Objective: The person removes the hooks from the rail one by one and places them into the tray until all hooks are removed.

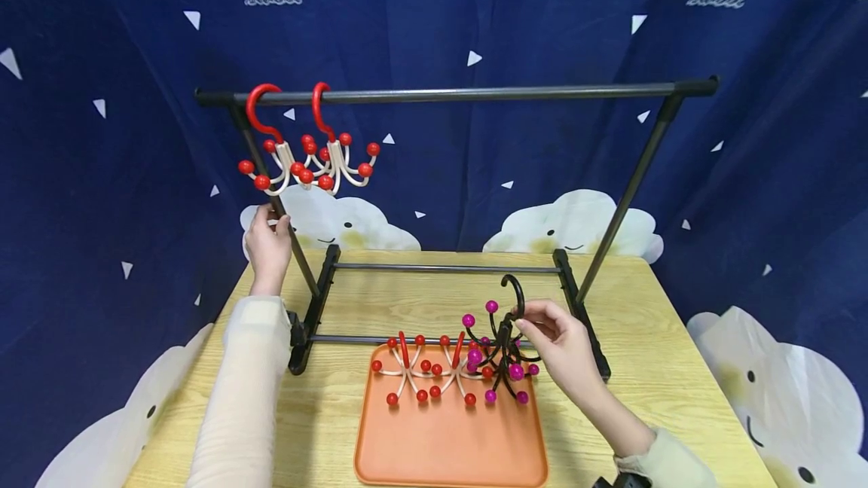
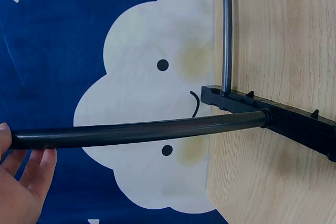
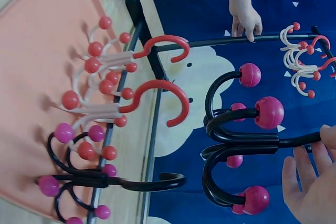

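My left hand grips the left post of a black metal clothes rack, thumb on one side and fingers on the other. In my right hand is a black multi-arm hanger with magenta ball tips, pinched near the base of its hook. It hangs above the right part of an orange tray. On that tray lie a second black hanger and two white hangers with red hooks and balls, the left one and the right one. In the head view the held hanger overlaps the second black one.
Two more red-and-white hangers, the outer one and the inner one, hang at the left end of the rack's top bar. The rack's feet stand on a wooden table. A dark blue curtain with clouds hangs behind.
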Tool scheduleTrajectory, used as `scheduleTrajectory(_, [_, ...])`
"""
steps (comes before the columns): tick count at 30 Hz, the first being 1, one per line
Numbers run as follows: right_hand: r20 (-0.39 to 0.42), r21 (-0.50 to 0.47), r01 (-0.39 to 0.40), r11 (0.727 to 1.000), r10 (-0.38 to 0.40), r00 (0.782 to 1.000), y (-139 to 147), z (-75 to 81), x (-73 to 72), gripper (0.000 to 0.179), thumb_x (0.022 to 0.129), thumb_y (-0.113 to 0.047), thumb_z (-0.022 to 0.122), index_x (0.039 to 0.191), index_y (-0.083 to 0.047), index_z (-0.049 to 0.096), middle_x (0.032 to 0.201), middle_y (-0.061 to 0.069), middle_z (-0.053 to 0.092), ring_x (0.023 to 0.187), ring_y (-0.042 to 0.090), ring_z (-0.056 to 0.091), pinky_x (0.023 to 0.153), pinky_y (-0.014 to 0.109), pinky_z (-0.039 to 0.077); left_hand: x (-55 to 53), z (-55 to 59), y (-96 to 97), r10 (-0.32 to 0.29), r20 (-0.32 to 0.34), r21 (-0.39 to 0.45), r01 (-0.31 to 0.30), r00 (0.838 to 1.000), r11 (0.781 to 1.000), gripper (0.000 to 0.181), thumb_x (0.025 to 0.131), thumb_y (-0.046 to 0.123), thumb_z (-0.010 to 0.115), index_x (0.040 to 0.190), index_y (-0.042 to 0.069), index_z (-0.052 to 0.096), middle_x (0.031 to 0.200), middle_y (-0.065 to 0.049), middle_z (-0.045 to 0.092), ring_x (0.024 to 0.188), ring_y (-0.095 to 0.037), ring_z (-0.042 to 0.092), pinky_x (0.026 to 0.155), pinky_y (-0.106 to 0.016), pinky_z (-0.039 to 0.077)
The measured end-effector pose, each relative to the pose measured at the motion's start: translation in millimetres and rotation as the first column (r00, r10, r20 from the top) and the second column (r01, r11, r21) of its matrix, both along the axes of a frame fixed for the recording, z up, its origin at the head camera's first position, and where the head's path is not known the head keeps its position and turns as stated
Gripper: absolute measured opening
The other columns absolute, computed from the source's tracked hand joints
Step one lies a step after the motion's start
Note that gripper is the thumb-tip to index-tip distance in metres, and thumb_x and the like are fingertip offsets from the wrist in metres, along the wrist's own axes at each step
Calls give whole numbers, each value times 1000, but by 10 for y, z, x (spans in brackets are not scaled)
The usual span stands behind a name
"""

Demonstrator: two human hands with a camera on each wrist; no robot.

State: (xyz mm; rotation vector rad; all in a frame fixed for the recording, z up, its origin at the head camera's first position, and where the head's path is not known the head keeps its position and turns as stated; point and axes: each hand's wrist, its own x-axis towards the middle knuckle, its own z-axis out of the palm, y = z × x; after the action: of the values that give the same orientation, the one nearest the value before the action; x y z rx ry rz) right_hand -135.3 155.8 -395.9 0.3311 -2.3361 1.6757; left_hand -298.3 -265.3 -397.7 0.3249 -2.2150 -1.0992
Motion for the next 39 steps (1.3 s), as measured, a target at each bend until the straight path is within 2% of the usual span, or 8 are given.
scheduleTrajectory(10, [-27,37,2,999,-1,1000,49,-235,227,13,81,0,64,93,0,62,91,11,65,83,8,63,73,16,50,-6,-14,-3,-1,0,-3,1,1000,1000,23,90,14,54,111,4,54,105,-15,62,91,-33,62,83,-44,45])
scheduleTrajectory(21, [74,65,66,996,-71,995,79,-501,382,13,79,-6,68,92,-7,64,90,3,67,83,4,63,76,20,49,15,18,18,4,11,10,-4,1000,1000,23,91,15,53,111,3,54,106,-16,62,92,-33,62,82,-44,46])
scheduleTrajectory(28, [122,38,74,997,-79,989,97,-670,443,14,78,-3,68,91,-7,65,93,7,67,83,5,63,76,22,50,6,4,10,2,5,8,-2,1000,1000,22,91,16,54,110,4,55,106,-16,62,91,-33,62,81,-44,47])
scheduleTrajectory(33, [179,52,115,992,-122,976,117,-793,465,16,77,-2,69,91,-8,65,94,6,66,82,3,63,76,23,50,9,2,15,-2,7,6,2,1000,1000,23,91,16,53,111,4,54,107,-16,61,91,-33,62,81,-44,47])
scheduleTrajectory(36, [190,69,128,989,-139,972,126,-872,478,17,76,-1,69,90,-10,65,91,2,66,82,2,63,75,23,51,10,-5,13,-5,13,4,4,1000,1000,24,92,17,52,112,4,54,107,-16,61,92,-33,61,81,-44,46])
scheduleTrajectory(39, [160,99,124,987,-139,977,141,-974,495,19,75,0,70,90,-10,65,90,-1,66,83,2,63,74,24,52,6,-12,9,-6,18,2,6,1000,1000,25,92,18,52,113,4,54,107,-16,61,92,-32,61,81,-44,46])
